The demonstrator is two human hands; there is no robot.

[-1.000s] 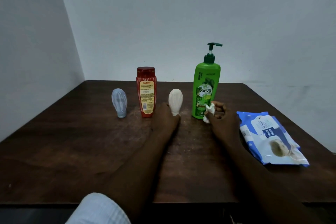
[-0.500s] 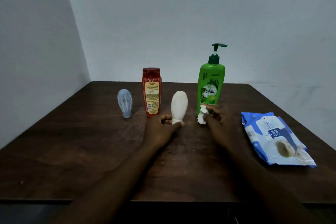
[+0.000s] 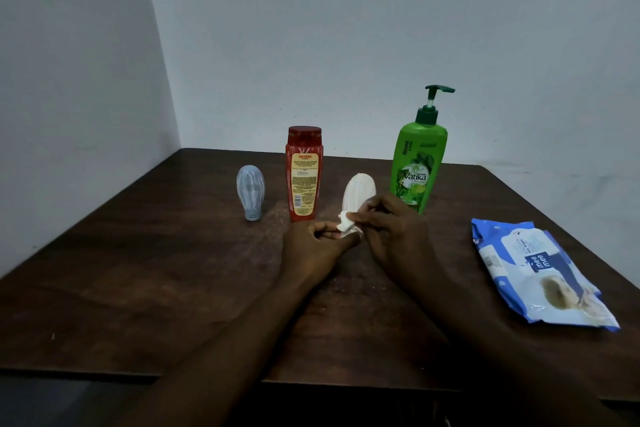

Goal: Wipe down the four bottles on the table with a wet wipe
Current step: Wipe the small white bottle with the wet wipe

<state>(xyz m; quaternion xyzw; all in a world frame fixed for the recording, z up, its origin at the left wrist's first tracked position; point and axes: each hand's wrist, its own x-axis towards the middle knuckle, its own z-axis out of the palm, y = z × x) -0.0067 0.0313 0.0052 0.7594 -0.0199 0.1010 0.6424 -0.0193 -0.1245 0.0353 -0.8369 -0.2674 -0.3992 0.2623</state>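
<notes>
- Dark wooden table (image 3: 138,270) sits in a pale-walled corner.
- Right hand (image 3: 391,234) pinches a crumpled wet wipe (image 3: 346,225) against the lower part of the white bottle (image 3: 358,192).
- Left hand (image 3: 311,248) curls round that bottle's narrow bottom end, near the table's middle. Its long axis is near upright, rounded end up, leaning slightly right.
- Red bottle (image 3: 304,173) and blue-grey bottle (image 3: 250,196) stand upright to the left, and the green pump bottle (image 3: 417,166) stands behind the right hand.
- Blue wipes pack (image 3: 540,274) lies flat, well apart on the right.
</notes>
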